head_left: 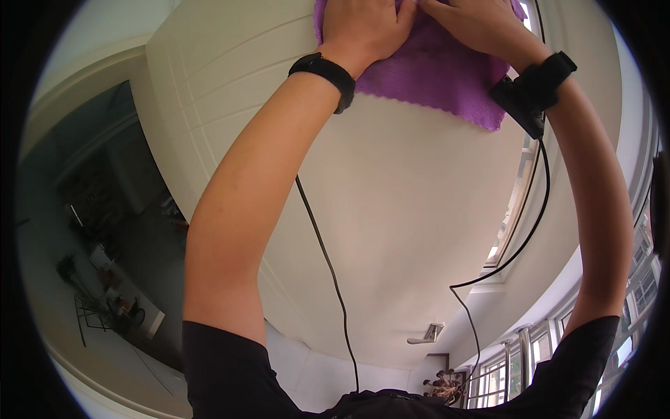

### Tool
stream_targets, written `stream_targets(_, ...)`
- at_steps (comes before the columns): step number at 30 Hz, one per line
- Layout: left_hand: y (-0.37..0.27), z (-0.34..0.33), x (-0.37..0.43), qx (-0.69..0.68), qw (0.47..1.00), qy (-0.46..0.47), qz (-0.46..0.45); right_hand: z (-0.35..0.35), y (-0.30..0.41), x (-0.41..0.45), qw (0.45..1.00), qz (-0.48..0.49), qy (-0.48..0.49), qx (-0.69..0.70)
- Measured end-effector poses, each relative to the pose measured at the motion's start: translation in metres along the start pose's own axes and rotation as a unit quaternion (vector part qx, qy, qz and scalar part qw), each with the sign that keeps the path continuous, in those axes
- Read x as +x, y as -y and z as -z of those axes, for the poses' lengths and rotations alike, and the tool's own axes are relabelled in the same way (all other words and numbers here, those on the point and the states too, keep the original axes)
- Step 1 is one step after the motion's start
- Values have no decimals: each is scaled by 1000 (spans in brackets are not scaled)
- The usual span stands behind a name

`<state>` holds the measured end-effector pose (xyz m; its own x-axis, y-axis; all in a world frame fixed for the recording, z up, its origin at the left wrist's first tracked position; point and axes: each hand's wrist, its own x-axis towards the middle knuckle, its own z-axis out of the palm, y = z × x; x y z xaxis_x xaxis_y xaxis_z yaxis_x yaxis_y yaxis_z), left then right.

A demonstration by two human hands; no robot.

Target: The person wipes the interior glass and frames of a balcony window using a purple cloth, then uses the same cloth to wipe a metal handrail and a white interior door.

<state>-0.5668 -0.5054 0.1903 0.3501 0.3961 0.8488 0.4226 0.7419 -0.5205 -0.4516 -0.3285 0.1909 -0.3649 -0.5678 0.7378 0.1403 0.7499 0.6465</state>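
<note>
A purple cloth with a scalloped edge [445,84] lies spread against a cream door panel [408,199] at the top of the view. My left hand [364,26] rests on the left part of the cloth, and its fingertips run out past the frame's upper edge. Close beside it, my right hand [479,23] is on the cloth's right part, fingers partly cut off too. Both hands touch the cloth; whether the fingers grip it does not show. Each wrist wears a black strap, the right one with a black device [528,94] on it.
Black cables [327,256] run from the wrists down towards my chest. A lever handle [429,333] sits low on the door. At the left a doorway opens on a dark room with a table and a plant. Barred windows [494,377] and a potted plant [445,385] are at the lower right.
</note>
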Motion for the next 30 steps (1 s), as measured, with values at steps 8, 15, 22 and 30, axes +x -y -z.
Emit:
stream_targets(8,12,14,3,-49,998,-28,-14,49,25,22,993,29,54,-98)
stream_targets(15,54,22,-30,48,998,-20,-21,-28,64,50,945,-293,-144,35)
stream_targets(22,119,34,-60,9,1000,-15,4,-35,114,108,947,-291,-133,-17)
stream_targets(30,188,63,-109,77,995,18,59,-48,174,174,948,-231,-216,23)
